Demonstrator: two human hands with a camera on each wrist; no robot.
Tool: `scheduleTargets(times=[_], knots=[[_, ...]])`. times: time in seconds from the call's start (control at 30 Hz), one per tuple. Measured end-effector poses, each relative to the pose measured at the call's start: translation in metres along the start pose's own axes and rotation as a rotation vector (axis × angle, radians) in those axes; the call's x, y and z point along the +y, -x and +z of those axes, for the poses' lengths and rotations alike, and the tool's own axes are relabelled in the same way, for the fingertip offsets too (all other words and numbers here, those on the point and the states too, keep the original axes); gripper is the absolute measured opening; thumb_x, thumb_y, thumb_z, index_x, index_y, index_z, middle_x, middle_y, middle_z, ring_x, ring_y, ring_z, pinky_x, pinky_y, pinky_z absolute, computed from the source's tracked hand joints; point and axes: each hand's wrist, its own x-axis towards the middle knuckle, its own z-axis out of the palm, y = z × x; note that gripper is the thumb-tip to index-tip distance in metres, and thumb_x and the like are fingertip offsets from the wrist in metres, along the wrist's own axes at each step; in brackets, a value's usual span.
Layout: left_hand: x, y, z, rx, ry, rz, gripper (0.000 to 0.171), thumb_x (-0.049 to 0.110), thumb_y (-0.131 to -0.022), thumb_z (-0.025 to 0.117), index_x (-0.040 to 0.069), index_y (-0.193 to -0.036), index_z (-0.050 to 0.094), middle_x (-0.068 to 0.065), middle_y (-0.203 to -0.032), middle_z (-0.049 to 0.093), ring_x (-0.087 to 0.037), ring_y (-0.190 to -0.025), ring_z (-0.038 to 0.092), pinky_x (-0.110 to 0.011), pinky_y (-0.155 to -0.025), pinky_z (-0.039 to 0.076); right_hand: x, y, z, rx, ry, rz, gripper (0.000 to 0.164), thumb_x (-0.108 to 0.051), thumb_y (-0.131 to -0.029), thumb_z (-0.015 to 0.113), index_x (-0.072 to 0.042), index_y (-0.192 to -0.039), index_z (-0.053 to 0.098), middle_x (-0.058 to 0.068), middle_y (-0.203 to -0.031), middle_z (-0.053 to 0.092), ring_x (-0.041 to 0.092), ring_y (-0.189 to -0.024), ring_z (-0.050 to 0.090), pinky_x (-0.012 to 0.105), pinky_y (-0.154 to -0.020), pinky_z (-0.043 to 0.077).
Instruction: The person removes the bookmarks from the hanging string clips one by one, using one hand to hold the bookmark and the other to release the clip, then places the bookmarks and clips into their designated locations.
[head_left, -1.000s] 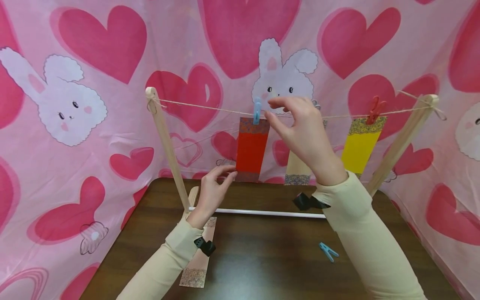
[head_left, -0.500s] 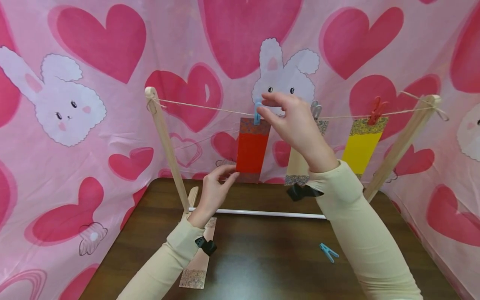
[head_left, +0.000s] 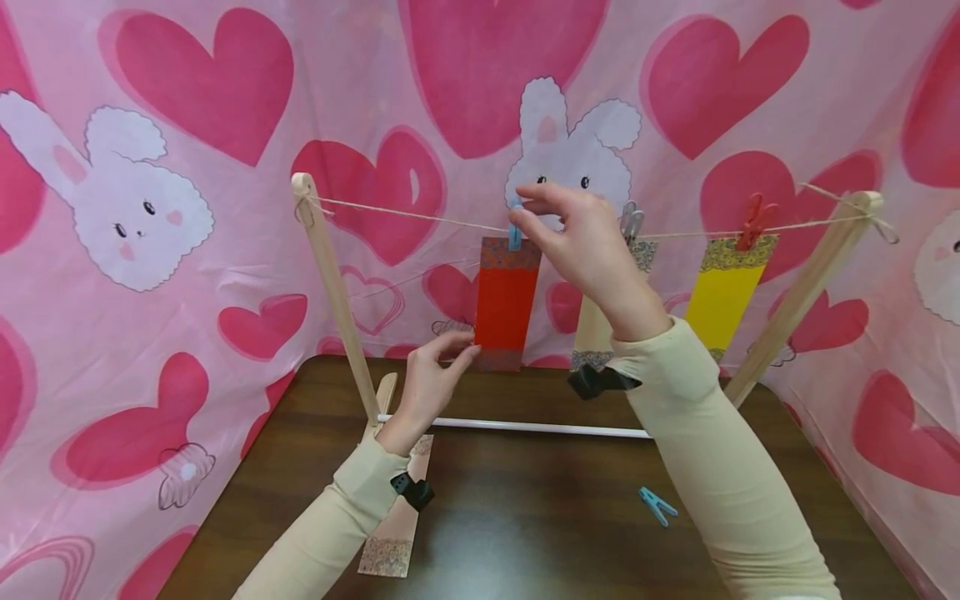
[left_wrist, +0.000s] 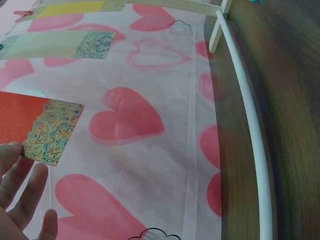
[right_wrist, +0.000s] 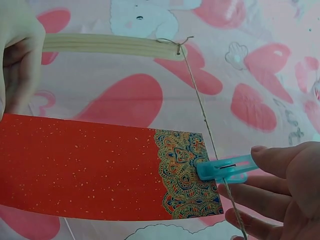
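A red card with a patterned band at each end hangs from the string, its top edge under a light blue clothespin. My right hand pinches the clothespin's free end, thumb on the near side and fingers behind, as the right wrist view shows. Lower down, my left hand holds the card's lower left edge between thumb and finger. The left wrist view shows that thumb and fingers right at the patterned corner.
To the right hang a cream card under a grey clothespin and a yellow card under a red one. Wooden posts carry the string. A white rod, pink card and blue clothespin are below.
My right hand has moved left and slightly down onto the clothespin, uncovering the grey clothespin. The left hand stays at the card's edge; the red card has shifted very slightly.
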Motion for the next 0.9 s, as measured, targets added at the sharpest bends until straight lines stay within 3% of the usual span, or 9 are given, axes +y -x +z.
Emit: scheduleTargets(times=[0.23, 0.53, 0.7, 0.9], knots=[[-0.0003, 0.0007, -0.0023, -0.004, -0.008, -0.009, 0.015, 0.011, -0.091, 0.081, 0.007, -0.106, 0.081, -0.007, -0.099, 0.079, -0.022, -0.088, 0.073, -0.034, -0.078, 0.061, 0.0003, -0.0009, 0.0018, 0.015, -0.054, 0.012, 0.038, -0.023, -0.102, 0.069, -0.008, -0.136, 0.068, 0.011, -0.128, 0.073, 0.026, -0.124, 0.062, 0.048, -0.103, 0.050], [0.0004, 0.0011, -0.0067, -0.018, 0.009, -0.028, 0.015, 0.010, -0.091, 0.081, 0.006, -0.105, 0.082, -0.009, -0.093, 0.079, -0.024, -0.078, 0.073, -0.024, -0.074, 0.058, 0.0003, -0.0001, 0.0006, 0.044, -0.113, 0.035, 0.031, -0.020, -0.101, 0.071, -0.008, -0.129, 0.071, 0.011, -0.114, 0.072, 0.023, -0.104, 0.061, 0.033, -0.080, 0.049], [0.0010, 0.0010, -0.0082, -0.024, 0.020, -0.038, 0.016, 0.010, -0.090, 0.082, 0.005, -0.106, 0.082, -0.009, -0.093, 0.079, -0.024, -0.078, 0.073, -0.021, -0.073, 0.056, 0.0005, -0.0004, 0.0019, 0.078, -0.105, 0.034, 0.028, -0.020, -0.101, 0.070, -0.006, -0.126, 0.071, 0.012, -0.113, 0.072, 0.026, -0.110, 0.058, 0.036, -0.080, 0.046], [0.0003, 0.0012, -0.0077, -0.029, 0.037, -0.041, 0.016, 0.010, -0.090, 0.082, 0.004, -0.105, 0.082, -0.010, -0.092, 0.079, -0.025, -0.077, 0.073, -0.020, -0.071, 0.055, 0.0028, 0.0000, 0.0052, 0.146, -0.105, -0.032, 0.022, -0.016, -0.100, 0.071, -0.004, -0.119, 0.072, 0.013, -0.108, 0.073, 0.027, -0.110, 0.058, 0.036, -0.086, 0.043]])
